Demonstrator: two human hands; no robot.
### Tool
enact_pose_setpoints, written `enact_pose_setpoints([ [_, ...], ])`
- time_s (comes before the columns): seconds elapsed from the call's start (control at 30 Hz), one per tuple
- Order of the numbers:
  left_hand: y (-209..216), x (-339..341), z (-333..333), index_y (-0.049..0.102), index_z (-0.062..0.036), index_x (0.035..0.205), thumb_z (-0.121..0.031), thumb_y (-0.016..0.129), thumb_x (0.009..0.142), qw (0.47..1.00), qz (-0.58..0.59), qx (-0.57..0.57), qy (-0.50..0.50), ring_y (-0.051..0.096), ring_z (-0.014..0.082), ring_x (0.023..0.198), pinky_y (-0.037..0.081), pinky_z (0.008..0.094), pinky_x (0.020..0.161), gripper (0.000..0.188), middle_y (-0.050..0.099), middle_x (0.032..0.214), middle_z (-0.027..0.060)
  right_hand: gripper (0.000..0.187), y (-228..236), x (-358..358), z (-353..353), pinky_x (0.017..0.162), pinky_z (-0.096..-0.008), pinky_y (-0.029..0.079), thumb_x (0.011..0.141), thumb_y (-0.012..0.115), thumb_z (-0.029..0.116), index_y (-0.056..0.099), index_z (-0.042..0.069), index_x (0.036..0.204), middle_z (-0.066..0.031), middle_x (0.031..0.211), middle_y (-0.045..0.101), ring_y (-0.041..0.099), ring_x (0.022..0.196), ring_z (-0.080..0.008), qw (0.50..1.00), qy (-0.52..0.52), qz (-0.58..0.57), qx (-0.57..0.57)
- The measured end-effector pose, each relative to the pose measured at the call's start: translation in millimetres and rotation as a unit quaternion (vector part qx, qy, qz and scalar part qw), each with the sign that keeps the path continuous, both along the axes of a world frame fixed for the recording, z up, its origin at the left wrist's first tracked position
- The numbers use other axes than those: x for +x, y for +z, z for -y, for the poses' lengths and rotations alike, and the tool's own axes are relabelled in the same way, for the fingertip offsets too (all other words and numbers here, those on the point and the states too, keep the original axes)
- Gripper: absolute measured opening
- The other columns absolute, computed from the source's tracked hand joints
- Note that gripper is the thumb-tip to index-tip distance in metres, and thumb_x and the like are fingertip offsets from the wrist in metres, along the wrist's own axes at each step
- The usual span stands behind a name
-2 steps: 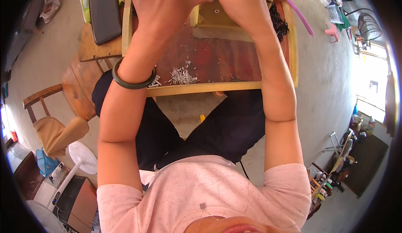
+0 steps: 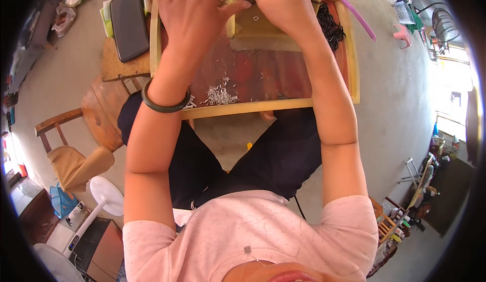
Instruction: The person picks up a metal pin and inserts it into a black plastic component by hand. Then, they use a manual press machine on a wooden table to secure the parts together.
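At the tray's far part, L hand & R hand look apart by a yellow block; tops cut off, can't tell grip. Fan panel too tiny to read.

The rectangular wooden desk shows 2 colours — pale yellow rim, mottled red-brown top. The boxy fixture is dull yellow, the small metal tubes silvery, the tangled strands black. The narrow, ridged strip is purple, the round bangle dark olive-brown. Fine specks pattern the pale pink T-shirt — the trousers are blackish navy.
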State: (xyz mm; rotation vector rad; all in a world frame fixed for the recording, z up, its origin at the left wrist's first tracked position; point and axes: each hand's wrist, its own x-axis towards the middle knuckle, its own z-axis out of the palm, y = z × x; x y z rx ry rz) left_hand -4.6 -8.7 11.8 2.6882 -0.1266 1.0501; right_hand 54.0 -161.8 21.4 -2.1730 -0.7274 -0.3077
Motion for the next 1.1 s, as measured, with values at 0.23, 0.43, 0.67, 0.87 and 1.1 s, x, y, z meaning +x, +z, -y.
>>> enact_pose_setpoints([
  [0.23,-10.7,-1.9,8.6,0.053,-0.0066,0.134,-0.027,0.093,0.063,0.999,0.048,-0.008,0.007,0.044,0.0407,0.133,0.035,0.0545,0.108,0.084,0.05,0.14,0.0184,0.019,11.2,-9.0,11.9,0.076,-0.0456,0.057,0.092,0.067,0.009,0.073,0.002,0.109,-0.021,0.093,0.073,0.071,0.087,-0.0409,0.982,-0.028,0.186,-0.023],
  [0.43,-20.0,0.8,4.2,0.072,-0.0079,0.105,-0.028,0.088,0.078,0.996,0.075,-0.005,-0.038,0.062,0.0329,0.107,0.05,0.043,0.091,0.038,0.069,0.111,0.0122,0.016,12.9,-15.4,24.1,0.072,-0.0452,0.056,0.09,0.069,0.011,0.072,0.004,0.105,-0.0219,0.086,0.072,0.071,0.082,-0.0403,0.996,-0.034,0.029,-0.073],
  [0.67,-20.9,-6.6,-14.7,0.076,-0.0055,0.096,-0.012,0.078,0.09,0.951,-0.072,-0.252,-0.161,0.07,0.0184,0.088,0.052,0.0308,0.081,0.009,0.074,0.09,0.0022,0.016,24.2,-24.8,38.9,0.068,-0.0363,0.055,0.094,0.067,0.006,0.07,-0.001,0.107,-0.0156,0.079,0.071,0.071,0.072,-0.027,0.995,0.047,-0.079,0.039],
  [0.87,-24.9,3.1,-60.3,0.076,-0.0077,0.115,-0.039,0.082,0.088,0.969,-0.129,-0.205,0.054,0.07,0.0144,0.093,0.052,0.031,0.089,0.042,0.076,0.099,0.0047,0.018,22.5,-28.8,57.9,0.066,-0.0333,0.054,0.093,0.069,0.007,0.071,-0.002,0.108,-0.0156,0.081,0.071,0.07,0.069,-0.0214,0.988,0.047,-0.106,0.097],
  [1.1,-0.7,-24.1,-21.6,0.069,0.0014,0.093,-0.004,0.073,0.093,0.94,0.107,-0.314,-0.077,0.058,0.0047,0.075,0.046,0.0209,0.068,0.007,0.067,0.083,-0.0005,0.011,-5.8,-67.9,42.8,0.074,-0.0432,0.055,0.089,0.068,0.016,0.072,0.007,0.093,-0.0095,0.096,0.071,0.07,0.086,-0.0323,0.963,0.168,0.033,-0.206],
])
